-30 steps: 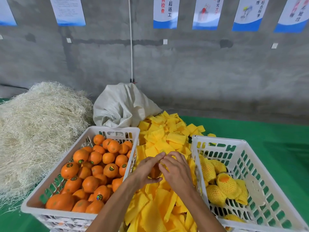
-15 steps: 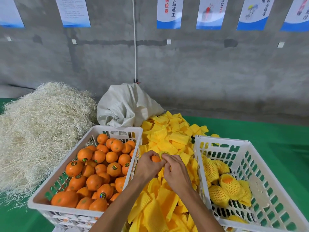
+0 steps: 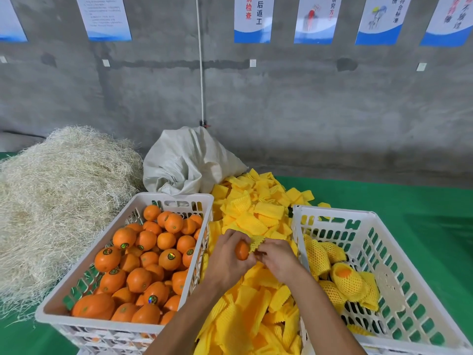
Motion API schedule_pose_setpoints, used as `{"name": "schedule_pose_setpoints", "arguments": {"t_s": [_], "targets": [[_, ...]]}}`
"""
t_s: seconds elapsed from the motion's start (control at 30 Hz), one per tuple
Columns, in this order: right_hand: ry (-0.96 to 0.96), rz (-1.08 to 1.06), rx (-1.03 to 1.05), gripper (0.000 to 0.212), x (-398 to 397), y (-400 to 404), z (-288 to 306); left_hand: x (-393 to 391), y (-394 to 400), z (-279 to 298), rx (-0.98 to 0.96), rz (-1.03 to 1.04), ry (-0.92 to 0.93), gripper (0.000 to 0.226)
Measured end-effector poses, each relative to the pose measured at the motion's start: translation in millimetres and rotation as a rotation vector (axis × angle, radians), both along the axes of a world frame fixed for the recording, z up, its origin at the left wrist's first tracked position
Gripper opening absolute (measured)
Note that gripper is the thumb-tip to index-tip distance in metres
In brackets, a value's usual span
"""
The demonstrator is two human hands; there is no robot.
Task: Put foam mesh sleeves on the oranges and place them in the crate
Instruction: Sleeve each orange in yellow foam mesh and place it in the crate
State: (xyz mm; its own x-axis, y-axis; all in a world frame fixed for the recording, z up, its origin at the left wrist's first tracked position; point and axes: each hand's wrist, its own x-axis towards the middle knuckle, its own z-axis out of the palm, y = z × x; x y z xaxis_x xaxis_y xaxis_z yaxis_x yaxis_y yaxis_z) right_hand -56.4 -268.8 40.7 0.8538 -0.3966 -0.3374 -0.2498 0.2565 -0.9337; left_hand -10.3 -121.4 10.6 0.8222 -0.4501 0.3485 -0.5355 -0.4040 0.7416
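Orange [image 3: 242,250], held above the yellow sleeve pile [image 3: 252,313] between the two crates, clasped in the left hand [image 3: 227,260]. Foam mesh sleeve [image 3: 256,242] pinched at its mouth by the right hand [image 3: 277,260], touching the fruit's far side, probably for stretching over it; not yet drawn on. Left crate [image 3: 84,320] heaped with bare oranges, several with round stickers, print too small to read. Right crate [image 3: 384,226], near at hand for drop-off, holding sleeved oranges [image 3: 344,278]. Straw heap [image 3: 58,201] far left, white sack [image 3: 186,162] behind. Wall posters [image 3: 253,19] in Chinese: "检查", "后返工" legible.
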Motion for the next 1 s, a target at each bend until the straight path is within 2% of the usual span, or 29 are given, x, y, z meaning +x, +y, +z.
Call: {"name": "schedule_pose_setpoints", "arguments": {"t_s": [0.03, 0.1, 0.17, 0.23, 0.3, 0.4, 0.43, 0.5, 0.57, 0.63, 0.67, 0.73, 0.87, 1.0], "targets": [[-0.039, -0.016, 0.181, 0.040, 0, 0, 1, -2, 0, 0, 0.003, -0.012, -0.020, 0.031], [-0.088, -0.016, 0.401, 0.034, -2, 4, 0, -3, -1, 0, -0.039, -0.002, -0.040, 0.031], [-0.145, 0.013, 0.534, 0.030, -7, 7, -4, -2, -2, -1, -0.103, 0.002, -0.043, 0.032], [-0.171, 0.041, 0.560, 0.022, -14, 9, -10, -2, -1, -1, -0.144, -0.027, -0.029, 0.033], [-0.141, 0.063, 0.404, 0.026, -18, 13, -17, -4, 0, -3, -0.174, -0.047, -0.007, 0.033], [-0.077, -0.006, -0.120, 0.032, -20, 24, -25, -7, 2, -5, -0.218, -0.073, 0.020, 0.032], [-0.072, -0.081, -0.220, 0.034, -18, 25, -29, -8, 1, -5, -0.225, -0.088, 0.038, 0.032], [-0.066, -0.266, -0.249, 0.037, -18, 24, -39, -12, -1, -7, -0.228, -0.115, 0.076, 0.032], [-0.021, -0.405, -0.126, 0.036, -15, 23, -45, -18, -1, -8, -0.230, -0.127, 0.093, 0.032], [0.025, -0.499, 0.110, 0.021, -11, 25, -48, -21, -2, -9, -0.212, -0.101, 0.111, 0.032], [0.032, -0.496, 0.242, 0.015, -9, 26, -49, -21, -2, -10, -0.196, -0.082, 0.116, 0.032], [-0.016, -0.364, 0.429, 0.024, -5, 27, -50, -21, -3, -9, -0.155, -0.056, 0.121, 0.032], [-0.203, -0.162, 0.630, 0.034, -9, 25, -43, -20, -4, -9, -0.134, -0.024, 0.179, 0.033], [-0.300, -0.260, 0.687, 0.036, -1, 12, -40, -21, -3, -15, -0.149, 0.006, 0.241, 0.031]]}}
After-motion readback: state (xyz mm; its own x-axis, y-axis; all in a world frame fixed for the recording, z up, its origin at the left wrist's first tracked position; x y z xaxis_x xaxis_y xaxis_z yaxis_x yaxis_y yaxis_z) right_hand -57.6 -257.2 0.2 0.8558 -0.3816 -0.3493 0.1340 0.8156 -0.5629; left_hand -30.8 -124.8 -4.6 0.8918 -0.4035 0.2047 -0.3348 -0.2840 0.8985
